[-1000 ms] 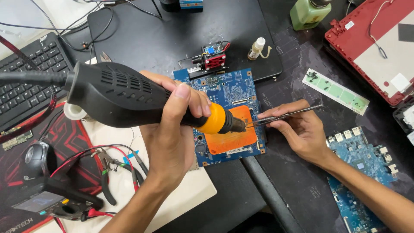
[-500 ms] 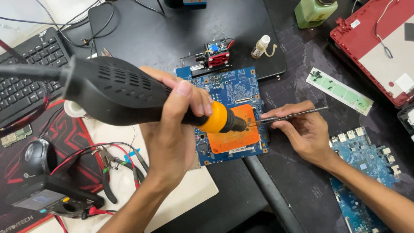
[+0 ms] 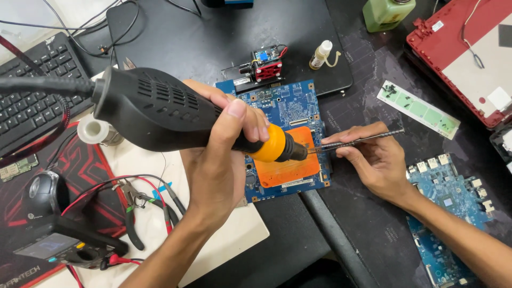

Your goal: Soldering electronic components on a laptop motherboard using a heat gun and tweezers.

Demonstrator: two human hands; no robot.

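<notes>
Two tools are held at frame centre: hot-air gun [image 3: 176, 114] gripped by left hand [image 3: 224, 160], tweezers [image 3: 357, 140] pinched by right hand [image 3: 376, 165] over blue circuit board [image 3: 288, 106]; heating step judged underway, steady aim required.

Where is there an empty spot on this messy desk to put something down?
The black laptop lid is bare left of the small red module. The dark mat is bare between the little white dropper bottle and the green strip. It is crowded around the blue circuit board, both hands, and the pliers and wires.
</notes>
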